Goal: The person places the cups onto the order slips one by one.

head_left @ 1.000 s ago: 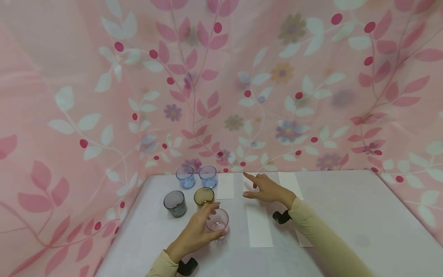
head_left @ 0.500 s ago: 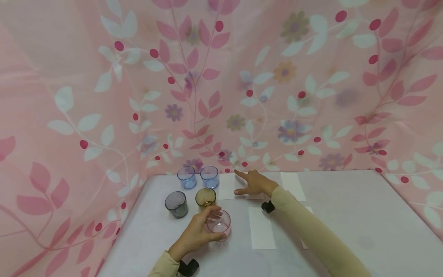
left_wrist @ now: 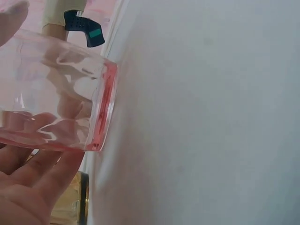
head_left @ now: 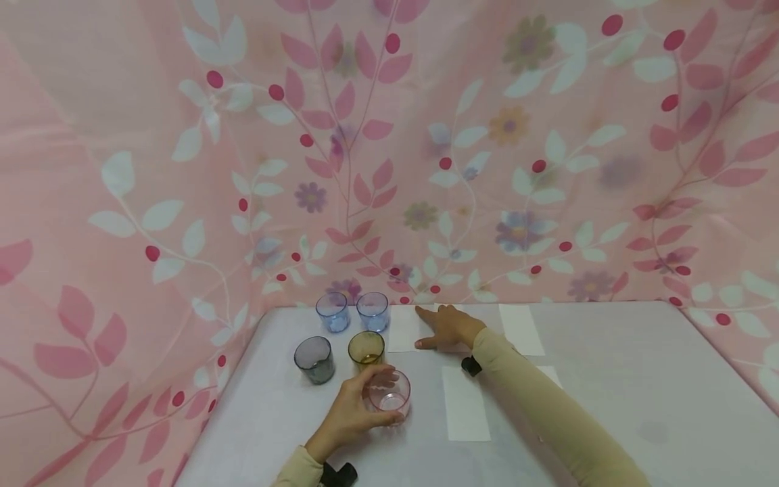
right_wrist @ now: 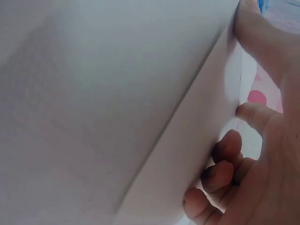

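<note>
A clear pink glass tumbler point(head_left: 398, 399) is held in my left hand point(head_left: 349, 409), the fingers round its far side and the thumb on its near side. In the left wrist view the pink-based tumbler point(left_wrist: 56, 93) fills the left part, with fingers point(left_wrist: 42, 171) along it. My right hand point(head_left: 452, 328) is over the white paper strips at the back, index finger and thumb spread on the strip point(head_left: 402, 328) beside the blue glasses. In the right wrist view, its other fingers point(right_wrist: 219, 176) are bent near the paper point(right_wrist: 178, 154).
Two blue glasses point(head_left: 372, 314) stand at the back left. An amber glass point(head_left: 365, 345) is just behind the pink one, and a grey glass point(head_left: 314, 362) stands to its left. More paper strips point(head_left: 466, 406) lie right of centre on the white table point(head_left: 621, 392). A floral curtain hangs behind.
My right hand has moved left and come down onto the leftmost back paper strip. The left hand stays at the pink glass, its thumb and fingers now close against it.
</note>
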Demonstrator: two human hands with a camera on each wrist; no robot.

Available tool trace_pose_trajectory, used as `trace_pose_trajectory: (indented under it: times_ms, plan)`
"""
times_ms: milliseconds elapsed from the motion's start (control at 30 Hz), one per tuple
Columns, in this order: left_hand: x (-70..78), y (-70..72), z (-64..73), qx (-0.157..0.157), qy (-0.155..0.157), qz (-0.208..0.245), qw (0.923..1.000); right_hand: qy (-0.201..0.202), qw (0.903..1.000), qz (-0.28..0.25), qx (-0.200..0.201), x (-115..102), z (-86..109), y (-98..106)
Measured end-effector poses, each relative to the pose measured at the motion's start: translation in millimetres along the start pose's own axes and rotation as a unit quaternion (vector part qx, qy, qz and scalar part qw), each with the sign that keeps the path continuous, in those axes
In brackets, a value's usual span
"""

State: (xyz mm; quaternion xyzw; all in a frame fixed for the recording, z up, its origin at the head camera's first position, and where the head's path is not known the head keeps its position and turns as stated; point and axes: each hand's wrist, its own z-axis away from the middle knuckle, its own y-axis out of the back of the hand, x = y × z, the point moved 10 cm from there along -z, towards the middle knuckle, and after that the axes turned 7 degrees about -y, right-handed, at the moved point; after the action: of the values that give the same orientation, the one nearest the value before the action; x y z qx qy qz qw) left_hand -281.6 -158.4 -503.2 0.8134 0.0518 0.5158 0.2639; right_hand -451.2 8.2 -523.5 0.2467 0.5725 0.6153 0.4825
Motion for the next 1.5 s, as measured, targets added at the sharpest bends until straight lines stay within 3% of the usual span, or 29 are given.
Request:
trace_pose_trajectory:
  times_ms: [267, 467, 633, 833, 1000, 1200, 1500]
  plan:
    - [-2.6, -2.2, 2.0, 0.002, 0.02, 0.036, 0.9992, -0.005, 0.9999, -0.014, -0.002, 3.7, -3.9, -2.3]
    - [-6.7, -1.5, 2.4, 0.001, 0.025, 0.036, 0.999, -0.008, 0.9998, -0.019, 0.006, 6.0, -4.5, -2.7]
    - [-2.2, 0.8, 3.0, 0.002, 0.008, 0.024, 0.9997, -0.005, 0.9994, -0.033, 0.006, 4.7, -2.7, -4.1]
    - [21.2, 6.1, -2.1, -0.019, -0.034, 0.057, 0.9976, -0.001, 0.9998, -0.014, 0.014, 2.0, -1.5, -2.4]
    - [43.0, 21.1, -9.8, -0.016, -0.05, 0.081, 0.9953, -0.004, 0.9998, -0.014, 0.016, 1.4, 0.9, 0.2]
    - [61.0, 50.9, -21.6, 0.005, -0.086, 0.078, 0.9932, 0.005, 0.9996, -0.026, 0.009, -1.9, 1.9, 1.6]
    - [70.3, 92.6, -62.5, 0.028, -0.093, 0.111, 0.989, -0.01, 0.9994, -0.034, 0.003, 4.5, -0.7, -2.2]
